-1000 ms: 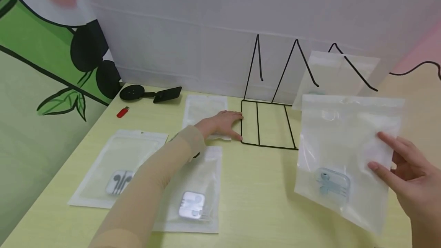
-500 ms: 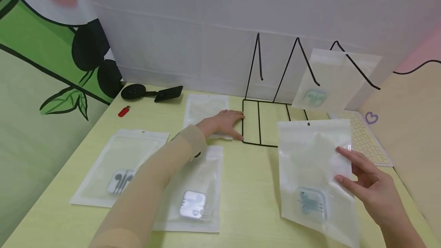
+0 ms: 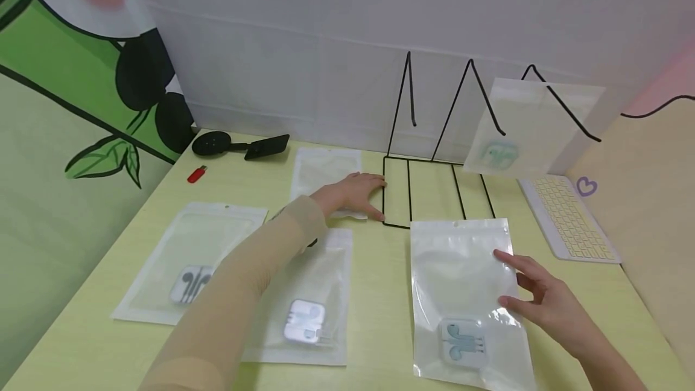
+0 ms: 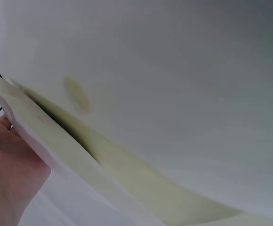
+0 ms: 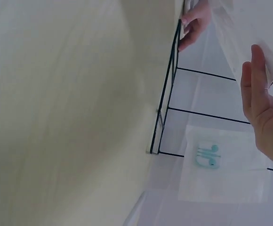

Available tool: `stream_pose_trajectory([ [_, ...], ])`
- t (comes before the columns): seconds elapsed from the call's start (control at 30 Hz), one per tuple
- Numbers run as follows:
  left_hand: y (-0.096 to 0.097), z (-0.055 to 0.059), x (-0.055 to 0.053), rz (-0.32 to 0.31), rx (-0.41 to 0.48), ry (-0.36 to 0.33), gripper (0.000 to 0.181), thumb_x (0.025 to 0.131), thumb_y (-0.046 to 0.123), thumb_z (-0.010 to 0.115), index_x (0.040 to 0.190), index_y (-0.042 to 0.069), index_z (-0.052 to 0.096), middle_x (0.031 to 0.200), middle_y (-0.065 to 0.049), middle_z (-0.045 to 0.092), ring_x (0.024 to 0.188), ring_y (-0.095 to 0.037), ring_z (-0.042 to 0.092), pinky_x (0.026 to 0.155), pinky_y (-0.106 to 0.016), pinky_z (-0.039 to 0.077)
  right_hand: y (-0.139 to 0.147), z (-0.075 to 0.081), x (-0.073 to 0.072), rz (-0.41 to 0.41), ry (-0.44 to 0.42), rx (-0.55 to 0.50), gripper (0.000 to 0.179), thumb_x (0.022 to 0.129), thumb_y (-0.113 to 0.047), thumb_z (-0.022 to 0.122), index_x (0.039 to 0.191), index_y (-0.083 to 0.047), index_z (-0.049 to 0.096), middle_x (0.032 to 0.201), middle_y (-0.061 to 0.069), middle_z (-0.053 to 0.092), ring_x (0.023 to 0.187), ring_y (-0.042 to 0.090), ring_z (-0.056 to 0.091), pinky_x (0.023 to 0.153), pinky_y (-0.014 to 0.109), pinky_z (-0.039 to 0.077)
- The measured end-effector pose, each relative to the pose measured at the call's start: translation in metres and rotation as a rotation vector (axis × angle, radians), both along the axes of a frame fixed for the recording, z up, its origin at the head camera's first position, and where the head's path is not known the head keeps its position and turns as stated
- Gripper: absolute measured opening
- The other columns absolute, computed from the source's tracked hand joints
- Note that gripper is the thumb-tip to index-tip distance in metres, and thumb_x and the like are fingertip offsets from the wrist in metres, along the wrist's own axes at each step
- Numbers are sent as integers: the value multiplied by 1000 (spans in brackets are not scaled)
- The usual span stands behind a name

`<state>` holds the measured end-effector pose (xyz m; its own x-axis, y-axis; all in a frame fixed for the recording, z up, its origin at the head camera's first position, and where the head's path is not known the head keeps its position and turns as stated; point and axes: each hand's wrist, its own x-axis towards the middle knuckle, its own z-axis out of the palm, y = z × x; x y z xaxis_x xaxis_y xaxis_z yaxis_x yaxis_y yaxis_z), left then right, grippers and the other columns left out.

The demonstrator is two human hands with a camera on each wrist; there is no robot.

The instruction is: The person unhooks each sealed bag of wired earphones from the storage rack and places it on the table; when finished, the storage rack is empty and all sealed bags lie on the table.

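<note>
My right hand [image 3: 551, 303] pinches the right edge of a white zip bag [image 3: 461, 276] holding wired earphones in a clear case [image 3: 463, 343]. The bag is above the table's near right, its foot cut off by the frame. My left hand [image 3: 355, 193] touches the left end of the black wire rack [image 3: 409, 192], fingers and thumb spread along the bar. On the rack's right hook hangs a similar bag [image 3: 534, 119] with pale green earphones. In the right wrist view, the held bag [image 5: 254, 28] shows beside the right hand [image 5: 268, 113]. The left wrist view shows part of the left hand [image 4: 14, 174].
Two earphone bags, a left one [image 3: 201, 240] and a middle one [image 3: 320, 270], lie partly under my left forearm. Another white bag [image 3: 320, 168] lies behind it. A black folding stand [image 3: 239, 146], a red USB stick [image 3: 196, 174] and a keyboard [image 3: 570, 219] lie around.
My right hand has moved the held bag left and down, toward the near side of the rack. The keyboard and hanging bag are now uncovered. My left hand stays at the rack's end.
</note>
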<state>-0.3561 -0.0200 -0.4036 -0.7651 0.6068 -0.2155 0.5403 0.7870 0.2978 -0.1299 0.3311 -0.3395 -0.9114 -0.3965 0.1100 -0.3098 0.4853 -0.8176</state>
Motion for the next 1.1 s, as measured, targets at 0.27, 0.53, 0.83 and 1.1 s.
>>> stream_pose_trajectory([
  [0.27,0,-1,-1,2,1,8,94,76,67,62,149,20,27,157,2,18,145,-20,15,117,-44,7,-10,-25,-9,64,50,137,72,75,0,75,140,-7,44,119,1,49,101,-5,52,67,24,56],
  [0.53,0,-1,-1,-1,-14,11,95,76,68,61,150,20,26,157,2,19,144,-21,16,117,-44,8,-20,-34,-15,88,-3,339,76,71,-1,78,139,-3,44,115,5,47,83,5,53,62,21,53],
  [0.83,0,-3,-4,-5,-19,23,93,77,68,61,149,20,28,157,1,20,144,-21,16,117,-44,9,-33,-47,-28,150,43,552,83,66,-37,84,134,-5,51,98,-4,45,75,3,40,63,19,38],
  [1.1,0,-3,-5,-12,-8,7,95,75,68,62,149,18,28,157,0,20,144,-22,17,117,-45,10,-51,-53,-32,156,53,574,87,65,-55,78,133,-8,53,98,-6,47,76,5,40,63,20,37],
])
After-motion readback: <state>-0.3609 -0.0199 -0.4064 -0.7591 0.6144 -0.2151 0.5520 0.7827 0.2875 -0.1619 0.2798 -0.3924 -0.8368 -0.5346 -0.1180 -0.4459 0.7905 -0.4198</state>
